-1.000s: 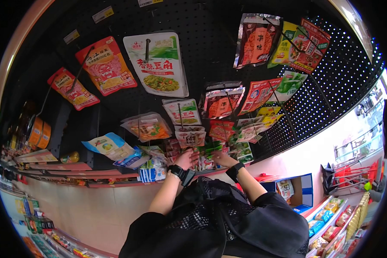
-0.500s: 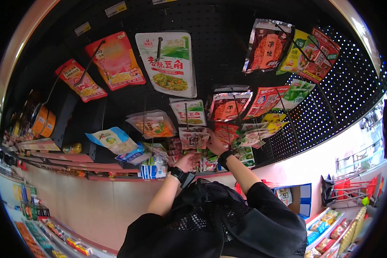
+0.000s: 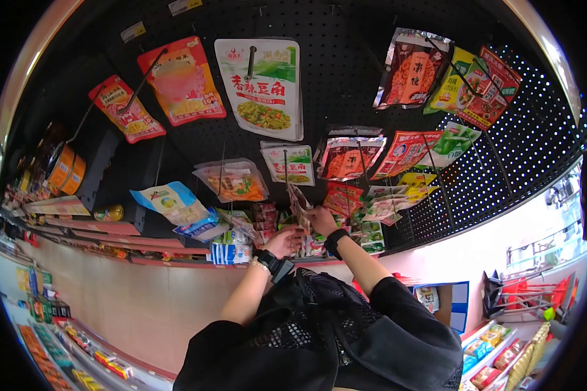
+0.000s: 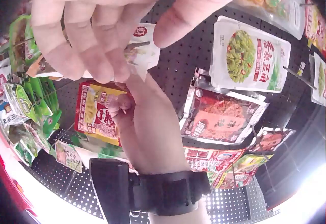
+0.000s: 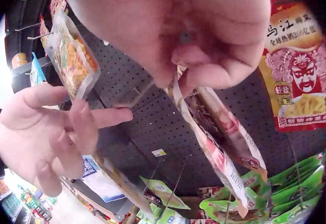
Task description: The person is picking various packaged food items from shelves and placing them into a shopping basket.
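Observation:
My right hand (image 3: 322, 221) pinches small food packets (image 3: 298, 201) at the lower middle of the rack, turned nearly edge-on. The right wrist view shows two pale-edged packets (image 5: 218, 150) hanging below that hand's fingertips. Just left and lower is my left hand (image 3: 283, 243), fingers loosely bent. Seen from the right wrist, the left hand (image 5: 53, 135) has its fingers spread and grips nothing. Directly above the pinched packets hang white-and-green bean packets (image 3: 287, 163). A red-and-yellow packet (image 4: 97, 113) shows behind the right hand in the left wrist view.
Black pegboard (image 3: 346, 72) carries hooks with hanging packets, among them red pouches (image 3: 181, 81) and dark foil pouches (image 3: 413, 68). A clear packet (image 3: 231, 180) hangs left of the hands. Green packets (image 5: 290, 193) hang low. A blue box (image 3: 458, 301) stands at right.
My right hand has moved up and left to the small packets, which have swung from facing me to nearly edge-on. The left hand stays nearby. The view has shifted slightly.

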Tool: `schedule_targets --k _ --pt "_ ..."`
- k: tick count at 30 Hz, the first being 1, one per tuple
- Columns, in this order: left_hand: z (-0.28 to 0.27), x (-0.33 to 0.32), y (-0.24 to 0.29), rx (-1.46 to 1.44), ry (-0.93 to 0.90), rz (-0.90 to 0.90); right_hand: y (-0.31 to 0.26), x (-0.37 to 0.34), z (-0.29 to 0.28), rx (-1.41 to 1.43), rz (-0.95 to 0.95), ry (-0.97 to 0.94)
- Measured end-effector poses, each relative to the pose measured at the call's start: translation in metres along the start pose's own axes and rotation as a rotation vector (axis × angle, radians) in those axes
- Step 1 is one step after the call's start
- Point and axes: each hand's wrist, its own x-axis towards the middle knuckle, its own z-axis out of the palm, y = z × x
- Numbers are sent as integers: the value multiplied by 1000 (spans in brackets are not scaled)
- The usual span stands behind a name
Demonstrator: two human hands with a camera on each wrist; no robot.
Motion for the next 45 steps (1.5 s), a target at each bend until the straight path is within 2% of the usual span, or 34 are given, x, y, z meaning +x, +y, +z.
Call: schedule_targets --k 11,16,22,25,28,32,36,39,40,42,43,44,45 --pt "-1 0 -6 10 -4 -11 0 -28 -4 37 -148 -126" --pt "-4 0 -9 43 77 2 -11 -39 -16 -37 -241 -200" --pt "-3 3 -12 127 137 -17 -20 -48 -27 -266 -196 -273" --pt "0 2 -13 182 127 -17 -27 -51 -34 -240 -214 -236" --pt "5 0 -12 194 170 -103 -29 -60 -34 -374 -144 -271" --pt "-10 6 -22 319 247 -243 -31 -78 -30 -345 -93 -257" --pt "-5 0 -33 297 230 -287 -20 -105 -21 -265 -23 -215" --pt "-14 4 -47 296 189 -390 -16 -131 -15 -215 91 -174" --pt "-14 6 -52 297 204 -417 -19 -140 -14 -190 54 -127" --pt "-10 1 -57 300 124 -506 -32 -156 -16 -215 186 -127" --pt "-15 2 -64 306 123 -535 -35 -163 -17 -309 187 -193" --pt "-18 5 -70 311 127 -562 -16 -175 -1 -231 197 -111" --pt "-13 3 -74 338 126 -591 -27 -184 -6 -228 240 -69"
